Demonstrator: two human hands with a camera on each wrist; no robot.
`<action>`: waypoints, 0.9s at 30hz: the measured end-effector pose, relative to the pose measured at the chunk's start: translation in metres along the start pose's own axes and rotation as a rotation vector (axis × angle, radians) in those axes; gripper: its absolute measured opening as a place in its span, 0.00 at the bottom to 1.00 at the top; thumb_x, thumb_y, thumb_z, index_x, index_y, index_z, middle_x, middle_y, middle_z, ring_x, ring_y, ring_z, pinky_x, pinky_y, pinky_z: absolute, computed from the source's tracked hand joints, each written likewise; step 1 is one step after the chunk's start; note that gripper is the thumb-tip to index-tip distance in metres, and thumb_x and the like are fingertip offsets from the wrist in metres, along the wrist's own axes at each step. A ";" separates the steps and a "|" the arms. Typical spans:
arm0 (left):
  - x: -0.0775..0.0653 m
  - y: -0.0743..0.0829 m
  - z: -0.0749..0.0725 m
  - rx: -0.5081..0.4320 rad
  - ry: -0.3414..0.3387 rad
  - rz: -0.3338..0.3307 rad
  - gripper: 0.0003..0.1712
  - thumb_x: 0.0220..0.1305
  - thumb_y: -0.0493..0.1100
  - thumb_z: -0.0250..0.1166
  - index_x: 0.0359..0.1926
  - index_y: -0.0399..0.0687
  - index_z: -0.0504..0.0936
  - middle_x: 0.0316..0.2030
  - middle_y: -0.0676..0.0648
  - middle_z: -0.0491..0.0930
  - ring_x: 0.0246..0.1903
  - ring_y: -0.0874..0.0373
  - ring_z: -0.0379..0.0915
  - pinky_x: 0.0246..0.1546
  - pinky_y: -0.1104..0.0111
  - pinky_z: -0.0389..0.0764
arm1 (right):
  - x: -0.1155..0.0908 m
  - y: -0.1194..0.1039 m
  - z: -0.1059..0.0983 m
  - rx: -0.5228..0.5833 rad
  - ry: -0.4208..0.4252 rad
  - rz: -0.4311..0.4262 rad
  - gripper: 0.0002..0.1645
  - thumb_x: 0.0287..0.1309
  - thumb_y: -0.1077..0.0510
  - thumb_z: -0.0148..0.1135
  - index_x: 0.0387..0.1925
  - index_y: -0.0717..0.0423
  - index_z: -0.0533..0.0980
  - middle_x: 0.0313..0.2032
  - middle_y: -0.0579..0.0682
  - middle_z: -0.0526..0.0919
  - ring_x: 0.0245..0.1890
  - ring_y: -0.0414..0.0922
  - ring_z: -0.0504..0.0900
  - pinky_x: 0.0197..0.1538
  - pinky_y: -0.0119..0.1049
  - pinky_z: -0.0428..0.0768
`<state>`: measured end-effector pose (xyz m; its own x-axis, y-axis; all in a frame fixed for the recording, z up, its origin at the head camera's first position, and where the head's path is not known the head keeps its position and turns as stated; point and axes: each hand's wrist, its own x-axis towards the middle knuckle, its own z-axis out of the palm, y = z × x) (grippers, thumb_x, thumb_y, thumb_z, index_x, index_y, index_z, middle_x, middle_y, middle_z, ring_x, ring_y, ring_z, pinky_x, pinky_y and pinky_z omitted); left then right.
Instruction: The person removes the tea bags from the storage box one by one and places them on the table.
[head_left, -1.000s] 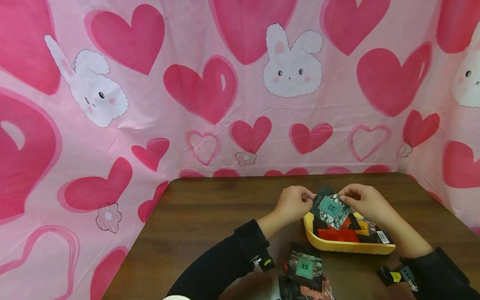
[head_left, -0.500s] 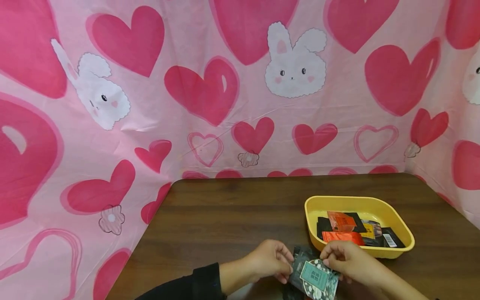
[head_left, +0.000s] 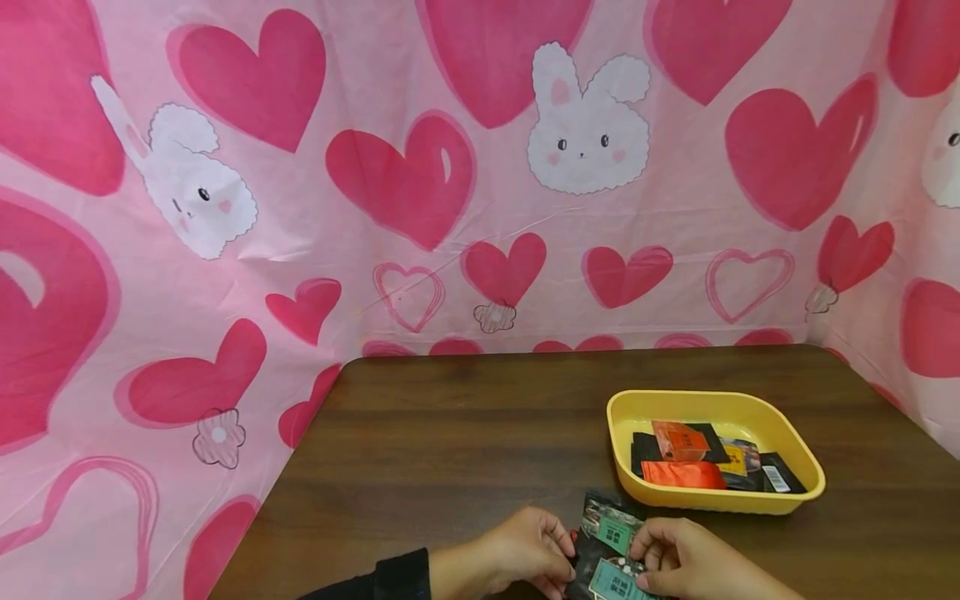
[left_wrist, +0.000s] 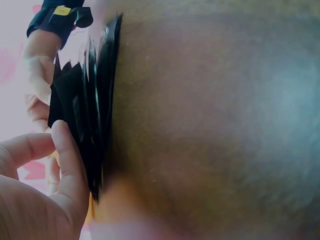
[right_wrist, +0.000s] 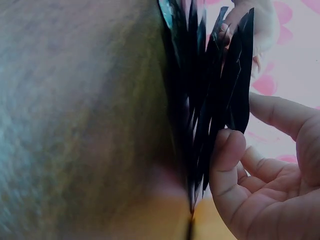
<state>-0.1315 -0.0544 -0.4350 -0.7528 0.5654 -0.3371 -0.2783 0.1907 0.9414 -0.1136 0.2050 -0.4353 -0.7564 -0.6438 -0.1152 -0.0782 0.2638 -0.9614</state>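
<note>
A dark sachet with a teal label point(head_left: 618, 581) lies over a pile at the near side of the table, between both hands. My left hand point(head_left: 528, 550) pinches its left edge. The right hand point(head_left: 678, 557) pinches the opposite edge, fingers bent. Just beyond it, another teal-labelled sachet point(head_left: 611, 532) of the pile shows. Seen edge-on in the left wrist view, the dark sachets point(left_wrist: 95, 100) form a layered stack with the left fingertips on its outermost one. The right wrist view shows the right thumb and a finger at the outer sachet point(right_wrist: 237, 75).
A yellow plastic basket point(head_left: 720, 502) stands beyond the right hand. Inside are several sachets, among them a shiny red one point(head_left: 684, 475) and an orange-labelled one point(head_left: 678, 440). The brown wooden table point(head_left: 465, 425) meets a pink heart-and-rabbit cloth point(head_left: 420, 75) at the back.
Both hands have brought the teal-labelled sachet from above the basket toward the near edge, down onto the pile. The basket with its remaining sachets is now fully uncovered.
</note>
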 end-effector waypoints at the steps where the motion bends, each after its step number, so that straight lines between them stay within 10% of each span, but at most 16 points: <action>1: 0.000 -0.001 0.000 -0.001 -0.003 -0.001 0.12 0.47 0.19 0.59 0.27 0.37 0.75 0.16 0.47 0.74 0.13 0.62 0.71 0.14 0.77 0.75 | 0.000 0.001 0.000 -0.005 0.001 -0.002 0.11 0.58 0.61 0.63 0.41 0.64 0.75 0.28 0.45 0.77 0.25 0.33 0.74 0.26 0.26 0.74; 18: 0.002 0.001 -0.004 0.081 -0.032 -0.061 0.08 0.53 0.26 0.63 0.27 0.41 0.77 0.16 0.50 0.76 0.13 0.64 0.71 0.13 0.78 0.73 | -0.001 -0.007 0.002 -0.098 0.097 0.078 0.12 0.59 0.55 0.64 0.38 0.60 0.76 0.26 0.48 0.76 0.19 0.36 0.73 0.20 0.31 0.75; 27: 0.023 0.031 -0.006 0.196 0.131 0.086 0.05 0.53 0.31 0.66 0.24 0.38 0.79 0.16 0.50 0.76 0.14 0.63 0.68 0.12 0.77 0.69 | -0.018 -0.037 -0.033 -0.353 0.411 0.043 0.15 0.65 0.53 0.57 0.41 0.64 0.76 0.27 0.51 0.77 0.23 0.39 0.76 0.26 0.34 0.81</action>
<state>-0.1608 -0.0399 -0.4138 -0.8430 0.4801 -0.2428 -0.0987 0.3056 0.9470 -0.1188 0.2306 -0.3890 -0.9498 -0.3121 0.0228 -0.2016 0.5545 -0.8074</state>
